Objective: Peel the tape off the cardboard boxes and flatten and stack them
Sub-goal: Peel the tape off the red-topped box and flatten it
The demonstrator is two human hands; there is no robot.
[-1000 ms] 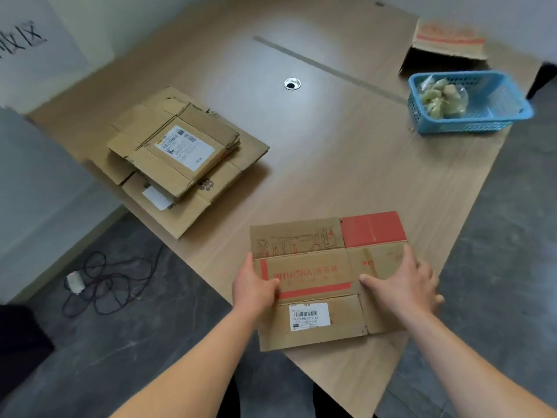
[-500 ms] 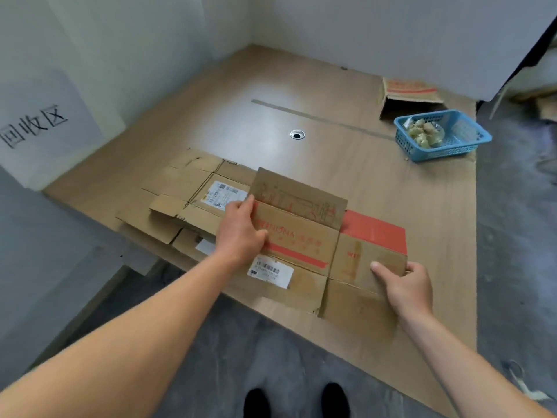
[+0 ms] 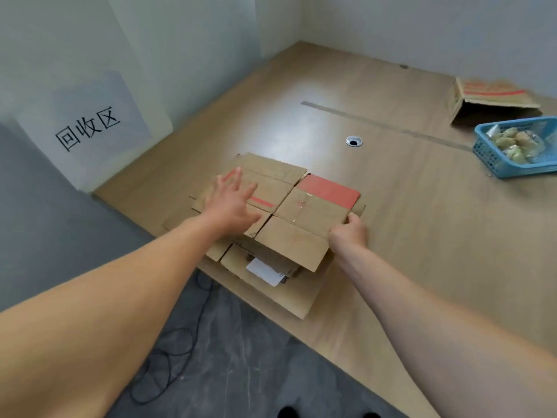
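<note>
While the fingers (image 3: 237,178) of the left hand (image 3: 232,203) lie straight and spread, pressing down on the printed panel of the flattened box (image 3: 304,212), the right hand (image 3: 349,233) has its fingers curled round the box's right edge and pinches it. A second ago this box lay at the near edge of the table (image 3: 422,236), straight in front of the person. Half a second ago it was tilted in the air, with the left hand gripping its left side. Now it lies on top of the stack (image 3: 289,294) of flattened cardboard at the table's near left corner, and the left hand has gone from gripping to pressing flat.

By my reading, this box is as good as stacked. It sits a little askew, with lower sheets and a white label (image 3: 265,271) poking out toward the person, so squaring may remain. A glossy streak on its middle panel could be leftover tape; I cannot tell.

Farther out, an open cardboard box (image 3: 494,98) lies on its side at the table's far right. It is not yet flattened, so it is likely the next one. Just in front of it, a blue basket (image 3: 488,158) holds pale crumpled lumps. A sign (image 3: 87,128) hangs on the left wall, and a cable (image 3: 168,357) lies on the floor.
</note>
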